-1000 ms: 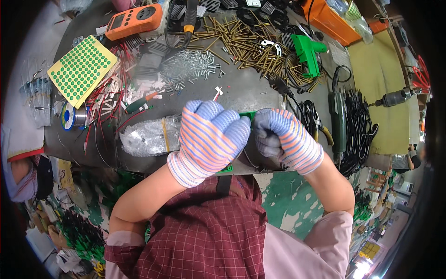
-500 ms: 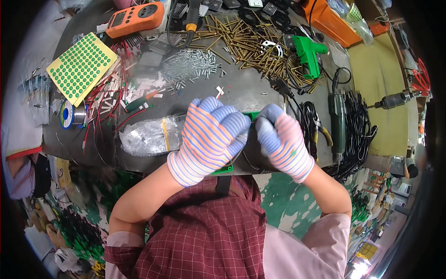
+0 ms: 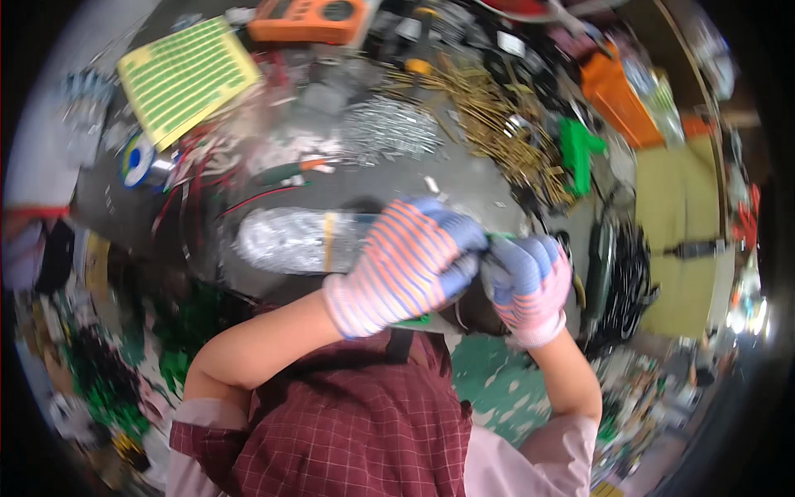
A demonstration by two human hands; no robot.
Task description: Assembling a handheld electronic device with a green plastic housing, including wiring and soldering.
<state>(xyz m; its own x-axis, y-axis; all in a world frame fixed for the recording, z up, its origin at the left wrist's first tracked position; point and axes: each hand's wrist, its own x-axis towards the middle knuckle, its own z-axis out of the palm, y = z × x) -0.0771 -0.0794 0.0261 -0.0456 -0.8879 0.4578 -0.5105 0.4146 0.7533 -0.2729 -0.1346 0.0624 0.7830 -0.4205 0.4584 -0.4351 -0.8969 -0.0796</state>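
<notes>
Head view: my left hand (image 3: pixel 406 265) in its striped knit glove is curled over a small green flat part (image 3: pixel 499 239), and my right hand (image 3: pixel 528 286) pinches the part's far end. A clear plastic bag of silvery pieces (image 3: pixel 290 240) lies just left; I judge a slip could knock it

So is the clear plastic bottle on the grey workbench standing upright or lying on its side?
Lying on its side: the clear plastic bottle stretches lengthwise across the grey workbench, just beside the striped-gloved left hand.
</notes>
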